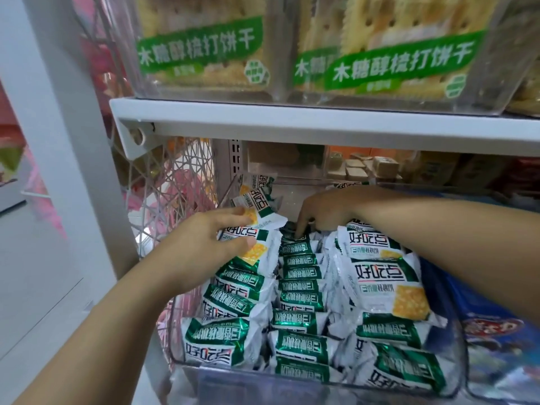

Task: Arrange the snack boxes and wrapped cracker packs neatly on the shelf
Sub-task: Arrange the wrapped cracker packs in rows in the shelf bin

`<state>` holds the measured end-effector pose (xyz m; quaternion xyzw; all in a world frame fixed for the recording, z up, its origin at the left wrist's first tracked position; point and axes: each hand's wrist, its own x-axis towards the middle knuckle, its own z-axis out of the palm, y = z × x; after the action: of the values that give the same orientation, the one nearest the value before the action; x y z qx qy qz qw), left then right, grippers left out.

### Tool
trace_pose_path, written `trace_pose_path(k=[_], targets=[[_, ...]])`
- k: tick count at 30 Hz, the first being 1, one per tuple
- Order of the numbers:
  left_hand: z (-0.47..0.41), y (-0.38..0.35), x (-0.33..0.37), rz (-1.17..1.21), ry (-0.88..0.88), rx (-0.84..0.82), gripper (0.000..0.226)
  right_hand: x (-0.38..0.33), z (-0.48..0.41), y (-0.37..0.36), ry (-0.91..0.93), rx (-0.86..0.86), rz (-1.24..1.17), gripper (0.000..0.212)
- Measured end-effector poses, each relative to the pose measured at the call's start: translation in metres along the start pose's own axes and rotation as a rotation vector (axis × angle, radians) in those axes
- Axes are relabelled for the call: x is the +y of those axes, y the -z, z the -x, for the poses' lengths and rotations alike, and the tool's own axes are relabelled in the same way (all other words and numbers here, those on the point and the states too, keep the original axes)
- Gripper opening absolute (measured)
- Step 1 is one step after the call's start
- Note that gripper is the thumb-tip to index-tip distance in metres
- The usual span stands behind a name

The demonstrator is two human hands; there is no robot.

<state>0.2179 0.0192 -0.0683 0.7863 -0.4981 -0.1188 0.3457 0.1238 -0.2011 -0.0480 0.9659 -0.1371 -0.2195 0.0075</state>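
Two hands work inside one clear bin (pixel 459 346) under the white shelf board (pixel 292 121).

Contents: wrapped cracker packs (pixel 298 287) in white-and-green wrappers fill the bin. They stand on edge in roughly three rows running front to back. The left and middle rows are fairly even. The right row has larger faces showing and leans toward the front.

Left hand (pixel 210 238): at the back of the left row. The thumb and fingers are curled round the rear pack (pixel 260 232), thumb on its lower face and fingertips on its upper edge. This pack is tilted and raised slightly above its neighbours. Another loose pack (pixel 257 185) leans against the bin's back wall just behind it.

Right hand (pixel 327 209): reaches in from the right over the right row, with the wrist above the packs. The index finger points down into the back of the middle row and touches a wrapper. The other fingers are hidden, so whether it grips anything cannot be told.

Above: snack boxes (pixel 201 51) with green labels sit side by side on the shelf board. A blue package (pixel 496 331) lies just right of the bin.
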Motion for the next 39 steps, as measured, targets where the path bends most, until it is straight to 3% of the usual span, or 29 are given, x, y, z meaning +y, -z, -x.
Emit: trace_pose_path(k=[6, 11, 14, 18, 24, 34, 39], targets=[[0.002, 0.0, 0.001, 0.037, -0.027, 0.0, 0.042, -0.003, 0.039, 0.02, 0.05, 0.348, -0.169, 0.035], [0.007, 0.002, 0.004, 0.057, -0.002, 0.0, 0.038, -0.019, 0.113, -0.002, -0.067, 0.471, -0.34, 0.03], [0.01, 0.002, 0.009, 0.07, 0.022, -0.001, 0.036, -0.032, 0.152, -0.024, -0.052, 0.451, -0.39, 0.043], [0.011, 0.003, 0.01, 0.073, 0.031, 0.009, 0.033, -0.038, 0.172, -0.039, -0.078, 0.349, -0.274, 0.074], [0.011, 0.003, 0.01, 0.09, 0.04, 0.028, 0.036, -0.038, 0.17, -0.027, -0.16, 0.256, -0.271, 0.094], [0.006, 0.001, 0.004, 0.123, 0.015, 0.016, 0.035, -0.047, 0.169, -0.029, -0.169, 0.256, -0.213, 0.094], [0.01, 0.004, 0.008, 0.068, -0.025, 0.053, 0.037, -0.052, 0.177, -0.026, -0.167, 0.362, -0.309, 0.076]])
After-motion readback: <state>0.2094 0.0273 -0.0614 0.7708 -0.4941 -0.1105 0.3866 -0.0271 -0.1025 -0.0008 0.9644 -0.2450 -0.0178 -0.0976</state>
